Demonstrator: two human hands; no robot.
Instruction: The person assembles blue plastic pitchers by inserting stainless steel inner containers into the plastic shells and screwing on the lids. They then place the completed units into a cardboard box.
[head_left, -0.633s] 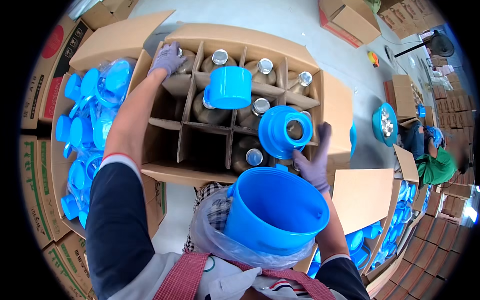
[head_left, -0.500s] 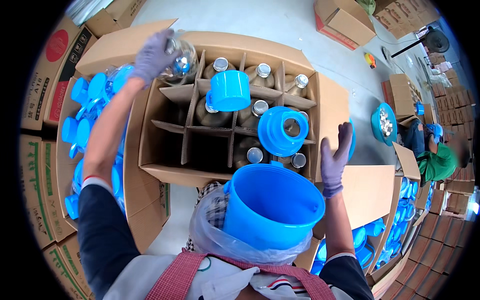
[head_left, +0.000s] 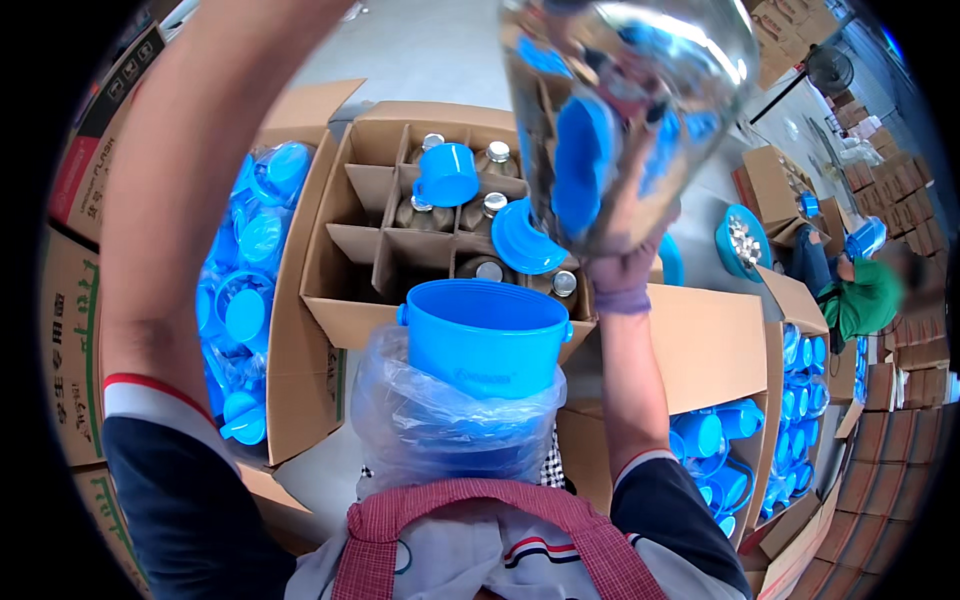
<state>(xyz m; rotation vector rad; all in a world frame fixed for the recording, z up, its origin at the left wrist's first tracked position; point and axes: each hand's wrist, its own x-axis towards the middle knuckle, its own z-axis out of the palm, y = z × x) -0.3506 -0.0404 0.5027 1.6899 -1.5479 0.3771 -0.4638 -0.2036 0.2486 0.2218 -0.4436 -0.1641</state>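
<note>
A large clear glass bottle (head_left: 650,120) is raised close in front of me at the top of the view, its upper part cut off by the edge. Its lower end rests against my gloved right hand (head_left: 625,275), whose fingers curl behind the glass and are partly hidden. My left forearm stretches up past the top edge, so the left hand is out of sight. Below stands a divided carton (head_left: 350,315) with several silver-capped glass bottles (head_left: 410,215). A blue mug (head_left: 448,175) and a blue funnel-like piece (head_left: 525,240) lie on top of them. A blue bucket (head_left: 480,350) in clear plastic stands nearest me.
On the left is a carton (head_left: 300,370) of blue plastic ware (head_left: 245,310); similar cartons (head_left: 700,345) stand at right. A teal basin (head_left: 740,245) holds small silver pieces. A person in green (head_left: 865,300) sits at far right, near a fan (head_left: 830,68) and stacked boxes (head_left: 900,440).
The glass bottle has gone from the carton's far left corner up close to me. My right hand has come onto its lower end; my left hand has left the view upward.
</note>
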